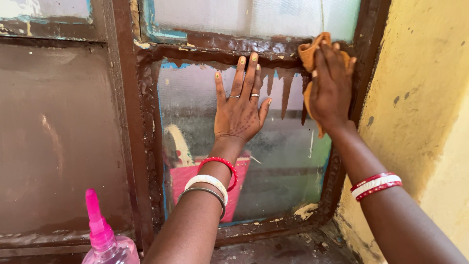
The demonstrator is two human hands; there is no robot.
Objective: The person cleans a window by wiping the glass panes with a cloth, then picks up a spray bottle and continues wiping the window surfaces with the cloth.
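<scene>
Upper right of the head view, the right hand (331,85) presses an orange cloth (309,54) against the brown window frame (146,146), at the corner where the top bar meets the right-hand upright. Its fingers are curled over the bunched cloth and pin it flat to the wood, and a tail of cloth hangs down below the palm. The wrist is bent slightly back, and the forearm rises from the lower right of the frame, with red and white bangles (376,186) around it.

At the middle of the frame, the left hand (239,110) lies spread and flat on the glass pane (283,161), holding nothing. Its fingertips (253,57) reach up to the top bar. Laid so, it appears to brace the pane or steady the body while the other hand rubs. This forearm comes up from the bottom centre and carries red, white and metal bangles near the wrist.

Brown paint drips run down the glass just beside the cloth. At the lower left stands a pink spray bottle (105,239), well apart from both hands. A yellow wall (425,98) fills the right edge.
</scene>
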